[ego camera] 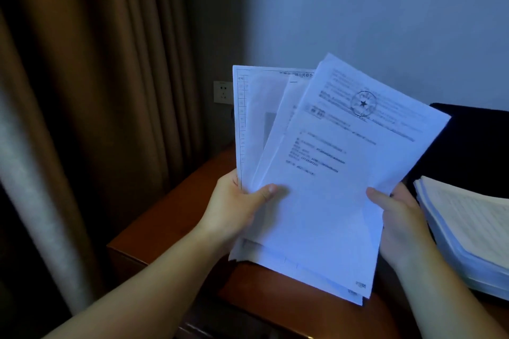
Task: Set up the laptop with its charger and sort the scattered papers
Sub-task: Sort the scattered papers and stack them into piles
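Observation:
I hold a fanned bundle of several printed white papers point(325, 173) upright above the wooden desk point(176, 217). The front sheet carries text and a round stamp with a star. My left hand point(237, 206) grips the bundle's left edge, thumb across the front. My right hand point(399, 223) grips its right edge, thumb on the front sheet. A thick stack of papers point(468, 231) lies on the desk at the right. A dark object point(473, 143), possibly the laptop, stands behind that stack; I cannot tell for sure. No charger is in sight.
A wall socket point(223, 92) sits low on the wall behind the papers. Brown curtains point(96, 91) hang at the left, close to the desk's left edge. A plain pale wall rises behind the desk.

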A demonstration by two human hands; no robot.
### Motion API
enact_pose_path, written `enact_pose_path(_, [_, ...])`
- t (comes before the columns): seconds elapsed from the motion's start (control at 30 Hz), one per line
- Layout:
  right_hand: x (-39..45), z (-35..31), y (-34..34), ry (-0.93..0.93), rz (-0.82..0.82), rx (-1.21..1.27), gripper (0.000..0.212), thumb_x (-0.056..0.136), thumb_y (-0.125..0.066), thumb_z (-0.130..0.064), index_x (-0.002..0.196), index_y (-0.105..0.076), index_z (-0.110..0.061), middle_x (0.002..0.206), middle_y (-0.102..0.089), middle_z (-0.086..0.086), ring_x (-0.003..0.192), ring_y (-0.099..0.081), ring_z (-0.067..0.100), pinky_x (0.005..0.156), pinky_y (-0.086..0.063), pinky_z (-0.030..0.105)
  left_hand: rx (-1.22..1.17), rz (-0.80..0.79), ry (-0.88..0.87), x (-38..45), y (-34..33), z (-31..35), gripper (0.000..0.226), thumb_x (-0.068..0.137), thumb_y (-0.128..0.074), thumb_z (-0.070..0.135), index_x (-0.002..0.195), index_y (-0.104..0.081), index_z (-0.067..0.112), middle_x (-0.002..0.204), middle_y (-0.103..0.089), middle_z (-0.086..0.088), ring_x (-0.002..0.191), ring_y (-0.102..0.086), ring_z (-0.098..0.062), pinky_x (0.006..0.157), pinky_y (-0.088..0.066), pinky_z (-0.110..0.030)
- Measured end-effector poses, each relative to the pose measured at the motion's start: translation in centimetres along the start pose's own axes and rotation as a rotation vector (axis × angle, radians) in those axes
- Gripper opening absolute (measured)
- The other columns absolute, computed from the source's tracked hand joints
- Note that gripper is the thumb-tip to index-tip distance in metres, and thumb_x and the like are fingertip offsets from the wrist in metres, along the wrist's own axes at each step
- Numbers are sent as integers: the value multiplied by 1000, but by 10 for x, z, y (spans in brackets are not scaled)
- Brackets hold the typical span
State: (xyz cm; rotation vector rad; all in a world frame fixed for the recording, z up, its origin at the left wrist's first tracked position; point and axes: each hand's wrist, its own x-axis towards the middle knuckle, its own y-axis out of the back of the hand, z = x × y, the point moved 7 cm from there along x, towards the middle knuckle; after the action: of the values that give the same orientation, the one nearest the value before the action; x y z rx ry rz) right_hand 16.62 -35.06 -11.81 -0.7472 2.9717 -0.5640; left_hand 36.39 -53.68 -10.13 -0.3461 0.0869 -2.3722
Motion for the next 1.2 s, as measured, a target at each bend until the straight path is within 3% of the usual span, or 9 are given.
enact_pose_path(0.2, [-19, -43, -17, 176, -110, -106, 45, 94, -52, 14, 124, -60, -18, 116, -75, 3, 108, -71, 27, 86, -55, 43, 73, -77, -130, -2, -18, 25, 28, 88, -76, -2, 112, -76, 13, 111, -79, -2, 102, -76, -25, 89, -62, -47])
enact_pose_path(0.37, [-29, -84, -16, 314, -140, -165, 43, 92, -57, 13, 118, -62, -21, 116, -75, 2, 106, -72, 25, 86, -57, 43, -25, -7, -250, -5, -32, 43, 27, 85, -83, 6, 109, -76, 15, 108, -79, 0, 101, -76, -21, 81, -61, -33])
enact_pose_path(0.53, [-38, -66, 3, 236, -127, -193, 41, 91, -60, 10, 118, -66, -21, 114, -76, 1, 106, -72, 23, 91, -54, 43, 152, 88, -316, -16, -33, 24, 44, 80, -85, 14, 119, -66, 24, 116, -75, 12, 112, -70, -9, 94, -56, -34])
enact_pose_path(0.63, [-44, -51, 10, 162, -123, -231, 33, 93, -61, 6, 113, -69, -19, 111, -77, 1, 105, -73, 23, 91, -54, 42, 200, 141, -297, -25, -38, 11, 38, 84, -82, 6, 111, -66, 29, 107, -75, 23, 107, -68, 3, 93, -56, -26])
enact_pose_path(0.77, [-48, -56, 12, 148, -133, -244, 28, 94, -62, 3, 112, -71, -16, 111, -77, 1, 103, -73, 22, 89, -54, 41, 216, 199, -285, -26, -38, 15, 31, 88, -79, 6, 105, -66, 28, 98, -73, 27, 95, -68, 9, 78, -52, -11])
enact_pose_path(0.93, [-52, -35, 23, 49, -161, -464, 21, 97, -64, -10, 107, -73, -26, 107, -78, -8, 100, -74, 14, 91, -54, 40, 317, 210, -130, -36, -32, -21, 33, 89, -75, 13, 105, -61, 39, 104, -71, 24, 101, -66, 6, 88, -53, -25])
enact_pose_path(1.07, [-58, -28, 29, 30, -202, -762, 16, 100, -59, -34, 98, -74, -37, 97, -76, -23, 87, -71, -2, 79, -54, 29, 372, 174, -26, -45, -31, -42, 36, 93, -69, 8, 97, -59, 42, 100, -70, 26, 101, -68, -1, 85, -53, -23])
enact_pose_path(1.13, [-60, -34, 29, 78, -224, -902, 23, 102, -54, -39, 96, -76, -32, 100, -76, -16, 92, -70, 5, 81, -55, 35, 390, 181, -1, -39, -32, -41, 37, 93, -67, 4, 98, -62, 41, 98, -73, 23, 95, -70, -2, 88, -57, -30])
enact_pose_path(1.2, [-58, -40, 29, 124, -254, -964, 25, 100, -54, -38, 98, -75, -25, 108, -74, -5, 100, -68, 17, 92, -53, 45, 407, 178, -8, -34, -36, -33, 38, 91, -66, 1, 99, -66, 38, 96, -75, 18, 91, -71, -3, 88, -59, -35])
